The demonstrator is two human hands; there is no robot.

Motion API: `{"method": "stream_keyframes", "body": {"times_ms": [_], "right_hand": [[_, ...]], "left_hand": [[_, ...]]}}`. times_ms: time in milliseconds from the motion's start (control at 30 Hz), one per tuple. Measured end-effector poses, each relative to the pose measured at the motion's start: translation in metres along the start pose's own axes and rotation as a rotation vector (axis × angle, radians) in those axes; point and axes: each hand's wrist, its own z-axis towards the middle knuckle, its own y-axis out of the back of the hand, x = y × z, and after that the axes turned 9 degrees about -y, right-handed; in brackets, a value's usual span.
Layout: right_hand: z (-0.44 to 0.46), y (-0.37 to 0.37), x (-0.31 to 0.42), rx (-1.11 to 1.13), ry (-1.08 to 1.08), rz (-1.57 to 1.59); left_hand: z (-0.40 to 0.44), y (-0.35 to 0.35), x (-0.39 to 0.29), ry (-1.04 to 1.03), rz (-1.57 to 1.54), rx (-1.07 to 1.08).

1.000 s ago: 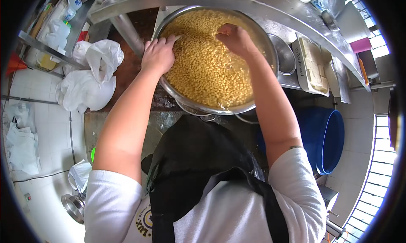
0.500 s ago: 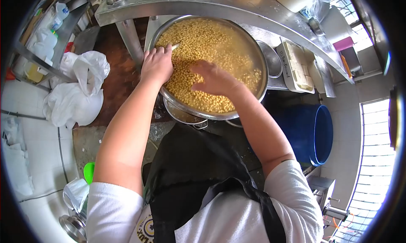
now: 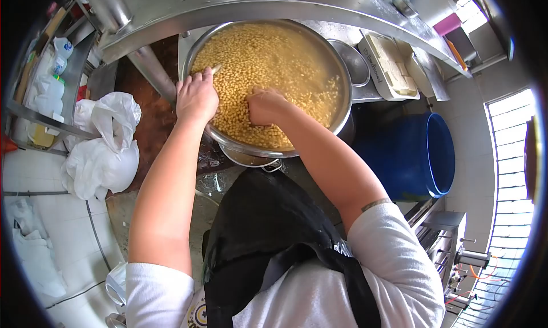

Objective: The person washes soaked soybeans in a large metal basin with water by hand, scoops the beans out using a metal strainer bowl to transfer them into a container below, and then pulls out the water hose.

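A wide metal basin (image 3: 349,91) holds small yellow beans (image 3: 245,48) in cloudy water. My left hand (image 3: 197,98) lies over the basin's left rim, closed, fingers together and bent over the edge. A short pale piece (image 3: 216,69) pokes out by its fingertips; I cannot make out what it is. My right hand (image 3: 265,106) is pushed into the beans left of the basin's middle, its fingers curled and the tips buried among them.
A steel shelf (image 3: 240,11) crosses above the basin's far side. At right are a metal bowl (image 3: 353,63), a white tray with pale blocks (image 3: 394,71) and a blue barrel (image 3: 411,157). White bags (image 3: 103,145) lie at left; a pot (image 3: 251,160) is under the basin.
My right hand has gone from hovering over the beans with fingers apart to being curled down in them. My left hand stays at the rim. The whole view has shifted.
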Motion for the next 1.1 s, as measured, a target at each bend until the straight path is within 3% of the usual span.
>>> {"method": "stream_keyframes", "body": {"times_ms": [233,400,633,733,1100], "right_hand": [[0.025,0.004,-0.013,0.029,0.012,-0.07],[0.062,-0.005,-0.038,0.194,-0.019,0.228],[0.105,-0.036,-0.066,0.189,0.064,0.389],[0.108,-0.044,-0.08,0.227,-0.063,0.64],[0.142,-0.106,-0.098,0.031,-0.066,0.876]], "left_hand": [[0.004,0.003,-0.006,-0.001,0.081,0.05],[0.009,0.0,-0.009,0.005,0.123,0.052],[0.015,-0.007,-0.009,0.011,0.182,0.063],[0.018,-0.008,-0.01,0.012,0.192,0.083],[0.02,-0.017,-0.004,-0.001,0.287,0.115]]}}
